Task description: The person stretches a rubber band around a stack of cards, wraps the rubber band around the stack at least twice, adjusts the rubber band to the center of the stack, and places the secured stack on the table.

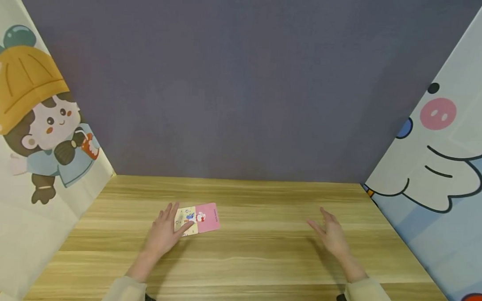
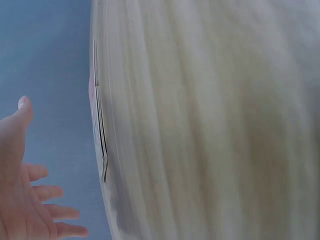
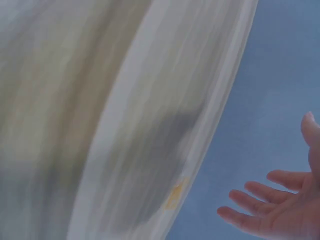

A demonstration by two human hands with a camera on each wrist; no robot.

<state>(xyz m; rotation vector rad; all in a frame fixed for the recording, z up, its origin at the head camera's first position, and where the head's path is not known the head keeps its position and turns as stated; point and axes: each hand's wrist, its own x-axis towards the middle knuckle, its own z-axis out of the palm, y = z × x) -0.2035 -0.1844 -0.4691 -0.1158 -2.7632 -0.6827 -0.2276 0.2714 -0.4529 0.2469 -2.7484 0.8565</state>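
Observation:
A thin, flat card-like item [image 1: 208,218] lies on the wooden table, with a pink half printed with a white cartoon figure and a pale yellow patterned half. Whether it is one spread booklet or two pieces side by side, I cannot tell. My left hand [image 1: 164,234] is over its yellow end, hiding part of it, fingers spread and holding nothing. From the left wrist view, that hand [image 2: 25,200] is apart from the thin layered edge [image 2: 100,125] of the item. Off to the right, my right hand [image 1: 333,238] hovers above the table, empty, its fingers extended.
The wood-grain table [image 1: 253,266] meets a dark grey panel [image 1: 243,88] at the back. Cartoon-printed sheets flank it, one on the left [image 1: 11,231] and one on the right [image 1: 463,176]. In the right wrist view, a small yellow patch [image 3: 174,196] shows near the table edge.

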